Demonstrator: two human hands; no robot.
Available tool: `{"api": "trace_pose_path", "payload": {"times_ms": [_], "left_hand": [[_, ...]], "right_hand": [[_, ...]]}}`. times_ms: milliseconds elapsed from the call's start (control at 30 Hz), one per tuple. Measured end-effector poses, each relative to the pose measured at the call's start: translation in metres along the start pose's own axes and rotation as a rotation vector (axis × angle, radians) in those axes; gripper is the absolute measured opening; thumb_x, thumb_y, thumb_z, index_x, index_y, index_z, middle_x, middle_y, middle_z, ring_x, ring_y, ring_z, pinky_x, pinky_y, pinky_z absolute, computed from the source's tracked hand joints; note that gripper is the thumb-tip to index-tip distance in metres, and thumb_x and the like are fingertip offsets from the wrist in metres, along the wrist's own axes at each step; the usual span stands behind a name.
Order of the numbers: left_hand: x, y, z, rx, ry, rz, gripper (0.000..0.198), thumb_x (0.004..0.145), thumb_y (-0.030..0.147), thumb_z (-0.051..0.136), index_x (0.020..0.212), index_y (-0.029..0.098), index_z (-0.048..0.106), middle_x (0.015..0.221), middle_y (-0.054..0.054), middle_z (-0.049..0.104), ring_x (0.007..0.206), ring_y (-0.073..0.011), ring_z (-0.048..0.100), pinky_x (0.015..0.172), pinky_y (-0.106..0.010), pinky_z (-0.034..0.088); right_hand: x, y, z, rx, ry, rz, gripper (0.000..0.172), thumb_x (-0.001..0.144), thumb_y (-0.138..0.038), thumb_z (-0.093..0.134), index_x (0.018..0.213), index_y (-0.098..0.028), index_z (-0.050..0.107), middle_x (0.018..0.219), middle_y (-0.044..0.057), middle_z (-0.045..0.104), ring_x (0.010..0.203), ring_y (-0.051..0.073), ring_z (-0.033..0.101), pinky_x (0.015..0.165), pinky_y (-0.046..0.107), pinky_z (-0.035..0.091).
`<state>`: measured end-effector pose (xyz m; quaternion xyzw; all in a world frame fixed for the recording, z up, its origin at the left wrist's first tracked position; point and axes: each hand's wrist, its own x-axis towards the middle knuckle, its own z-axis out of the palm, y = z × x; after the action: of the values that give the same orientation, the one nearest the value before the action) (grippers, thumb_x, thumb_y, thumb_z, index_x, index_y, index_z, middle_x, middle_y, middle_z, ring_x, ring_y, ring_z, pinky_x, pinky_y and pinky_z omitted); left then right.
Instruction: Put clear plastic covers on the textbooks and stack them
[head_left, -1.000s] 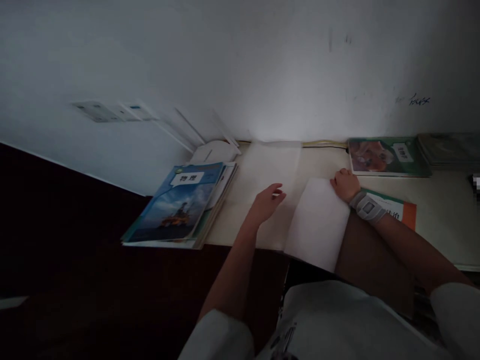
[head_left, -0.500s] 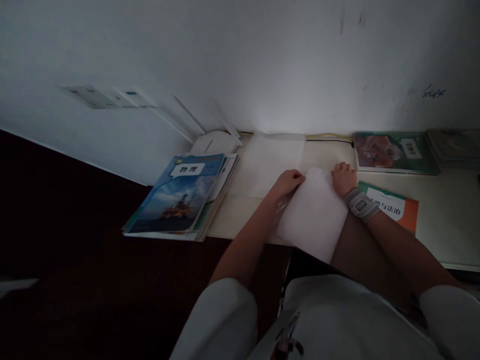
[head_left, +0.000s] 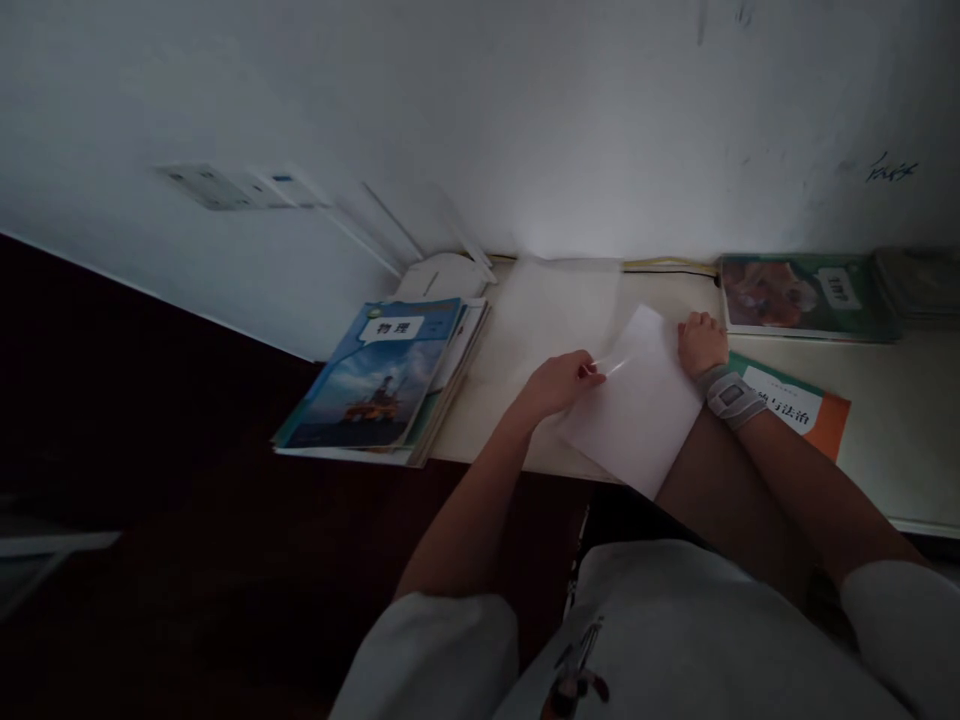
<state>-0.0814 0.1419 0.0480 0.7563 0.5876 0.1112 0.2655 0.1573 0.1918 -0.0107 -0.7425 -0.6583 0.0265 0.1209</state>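
Observation:
A white sheet (head_left: 637,410) lies slanted in front of me, its lower corner hanging past the table's front edge. At its left side my left hand (head_left: 564,382) is closed, thumb and fingertips pinching a clear plastic film (head_left: 616,367) that shines above the sheet. My right hand (head_left: 703,342) has its fingers curled at the sheet's upper right edge, gripping or pressing it there; the fingertips are partly hidden. A grey band (head_left: 731,395) is around the right wrist. Close to that wrist lies a green and orange textbook (head_left: 814,415), partly covered by the forearm.
To the left, a stack of books topped by a blue physics textbook (head_left: 375,385) reaches the table's front edge. Behind it stands a white router (head_left: 442,277) with antennas. A biology textbook (head_left: 795,297) and a dim stack (head_left: 919,290) lie along the wall at right.
My left hand has moved slightly down and away from the sheet, lifting the clear film's edge. The sheet looks flatter and sharper-cornered. My right hand stays at its edge; the view has shifted slightly.

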Motion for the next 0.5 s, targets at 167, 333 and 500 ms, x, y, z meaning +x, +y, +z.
{"api": "trace_pose_path", "payload": {"times_ms": [167,333,500], "left_hand": [[-0.017,-0.017,0.011,-0.421,-0.197,-0.136,0.017,0.083,0.032,0.05,0.083,0.018,0.06,0.057,-0.001,0.058,0.052,-0.0142,0.052,0.057,-0.027,0.042],[-0.03,-0.029,0.012,-0.238,0.281,-0.21,0.03,0.081,0.027,0.058,0.11,0.021,0.059,0.07,-0.002,0.061,0.068,-0.0179,0.06,0.074,-0.033,0.047],[-0.067,-0.049,0.04,-0.608,0.728,-0.216,0.049,0.077,0.035,0.066,0.122,0.025,0.051,0.134,-0.011,0.047,0.12,-0.0233,0.05,0.1,-0.037,0.042]], "right_hand": [[0.0,0.0,0.003,-0.017,-0.015,-0.024,0.035,0.096,-0.026,0.032,0.115,-0.005,0.053,0.118,0.023,0.057,0.11,0.031,0.054,0.088,0.043,0.041],[-0.001,-0.003,-0.003,0.01,0.02,-0.036,0.035,0.095,-0.026,0.032,0.115,-0.007,0.054,0.117,0.023,0.057,0.109,0.031,0.053,0.088,0.043,0.04],[-0.037,0.011,-0.043,0.103,0.164,-0.391,0.041,0.096,-0.039,0.035,0.118,-0.014,0.057,0.126,0.017,0.056,0.116,0.029,0.049,0.1,0.044,0.033]]}}
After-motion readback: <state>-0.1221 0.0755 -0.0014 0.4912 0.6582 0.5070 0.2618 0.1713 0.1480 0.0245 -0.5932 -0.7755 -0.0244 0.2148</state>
